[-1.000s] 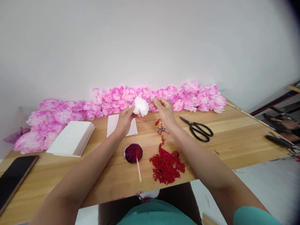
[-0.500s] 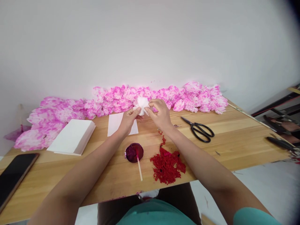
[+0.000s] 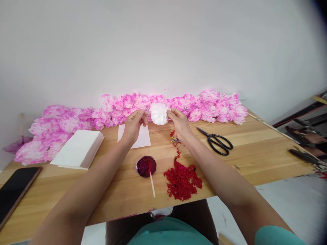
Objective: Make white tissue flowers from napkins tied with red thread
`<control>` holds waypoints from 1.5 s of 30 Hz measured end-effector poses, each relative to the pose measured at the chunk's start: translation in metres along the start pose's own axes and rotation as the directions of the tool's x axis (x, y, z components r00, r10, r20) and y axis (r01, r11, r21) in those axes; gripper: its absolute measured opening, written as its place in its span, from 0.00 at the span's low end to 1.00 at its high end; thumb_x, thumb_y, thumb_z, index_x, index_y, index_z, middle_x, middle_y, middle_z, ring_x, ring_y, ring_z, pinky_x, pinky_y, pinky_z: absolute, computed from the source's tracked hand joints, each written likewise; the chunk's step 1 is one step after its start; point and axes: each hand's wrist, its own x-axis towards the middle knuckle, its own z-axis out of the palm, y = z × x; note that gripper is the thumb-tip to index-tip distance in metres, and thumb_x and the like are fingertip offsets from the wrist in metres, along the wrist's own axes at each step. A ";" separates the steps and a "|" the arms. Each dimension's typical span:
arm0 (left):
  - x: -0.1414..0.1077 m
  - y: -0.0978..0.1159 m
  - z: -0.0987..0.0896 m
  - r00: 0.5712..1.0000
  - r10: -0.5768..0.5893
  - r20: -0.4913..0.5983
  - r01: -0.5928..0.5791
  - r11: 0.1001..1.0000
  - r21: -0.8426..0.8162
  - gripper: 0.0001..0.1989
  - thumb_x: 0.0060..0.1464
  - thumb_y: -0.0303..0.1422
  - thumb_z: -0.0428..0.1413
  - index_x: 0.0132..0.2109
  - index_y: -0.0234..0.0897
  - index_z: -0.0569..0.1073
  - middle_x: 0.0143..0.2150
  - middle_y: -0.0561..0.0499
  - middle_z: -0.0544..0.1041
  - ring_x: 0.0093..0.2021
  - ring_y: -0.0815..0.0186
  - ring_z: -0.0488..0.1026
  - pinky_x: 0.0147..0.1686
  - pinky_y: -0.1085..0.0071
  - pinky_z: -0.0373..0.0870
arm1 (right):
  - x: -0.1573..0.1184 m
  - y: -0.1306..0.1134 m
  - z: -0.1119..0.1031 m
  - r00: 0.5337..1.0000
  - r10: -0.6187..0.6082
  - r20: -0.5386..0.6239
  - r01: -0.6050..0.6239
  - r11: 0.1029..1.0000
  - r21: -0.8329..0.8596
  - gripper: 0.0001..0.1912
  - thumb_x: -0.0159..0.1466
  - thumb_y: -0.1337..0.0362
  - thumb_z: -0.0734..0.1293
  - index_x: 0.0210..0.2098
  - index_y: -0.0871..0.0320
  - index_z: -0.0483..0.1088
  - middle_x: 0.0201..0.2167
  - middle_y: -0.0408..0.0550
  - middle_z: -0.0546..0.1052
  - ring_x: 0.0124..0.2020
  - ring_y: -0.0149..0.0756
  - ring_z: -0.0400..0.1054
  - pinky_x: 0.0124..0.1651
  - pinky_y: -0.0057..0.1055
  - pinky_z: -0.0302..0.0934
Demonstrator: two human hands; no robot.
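A white, round, ruffled paper piece (image 3: 158,114) is up in front of the pink paper flowers. My right hand (image 3: 176,119) pinches its right edge between thumb and fingertips. Just left of the piece, a small gap away, is my left hand (image 3: 135,123), its fingers closed together; what they hold, if anything, is too small to make out. Below my left hand lies a white paper sheet (image 3: 141,139). Nearer me stands a dish of dark magenta liquid (image 3: 143,166) with a stick (image 3: 152,183) in it, and to its right lies a heap of red yarn (image 3: 182,182).
Pink and white paper flowers (image 3: 127,107) line the wall side of the wooden table (image 3: 245,146). A white paper stack (image 3: 78,148) and a phone (image 3: 17,189) lie left. Black scissors (image 3: 217,141) lie right, with another dark-handled tool (image 3: 304,156) at the far right.
My hands have moved apart, my left hand leaving the white piece and shifting left. The piece now shows as a rounder, fuller shape, held by my right hand.
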 end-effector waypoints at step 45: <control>-0.004 0.018 0.005 0.946 0.273 -0.173 -0.128 0.809 0.574 0.12 0.57 0.36 0.55 0.26 0.38 0.68 0.22 0.56 0.66 0.25 0.70 0.63 0.28 0.71 0.60 | -0.005 0.005 0.004 0.976 -0.082 0.203 0.123 0.972 -0.199 0.32 0.57 0.65 0.67 0.60 0.49 0.59 0.41 0.46 0.78 0.40 0.38 0.72 0.45 0.38 0.67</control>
